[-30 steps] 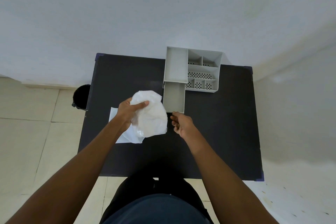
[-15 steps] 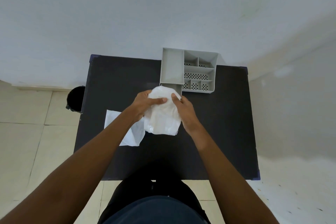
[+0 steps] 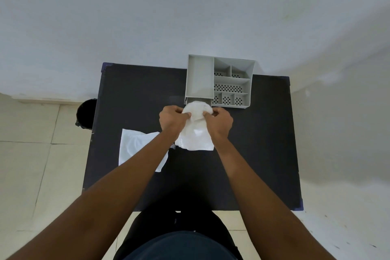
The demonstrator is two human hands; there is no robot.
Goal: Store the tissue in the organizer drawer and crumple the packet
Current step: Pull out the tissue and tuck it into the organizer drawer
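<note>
A white tissue (image 3: 196,131) hangs between both hands, its top bunched right at the front of the grey organizer's pulled-out drawer (image 3: 198,99). My left hand (image 3: 172,121) pinches the tissue's upper left side and my right hand (image 3: 218,122) pinches the upper right. The tissue and hands hide most of the drawer. The grey organizer (image 3: 219,82) stands at the far edge of the black table (image 3: 259,143). A flat white plastic packet (image 3: 137,150) lies on the table's left part, partly under my left forearm.
A black bin (image 3: 85,113) stands on the tiled floor just left of the table. A white wall rises behind the organizer. The organizer's right side has several small perforated compartments (image 3: 229,88).
My right hand joined my left on the tissue. Both hands carried it forward from above the packet to the drawer's front, covering the open drawer.
</note>
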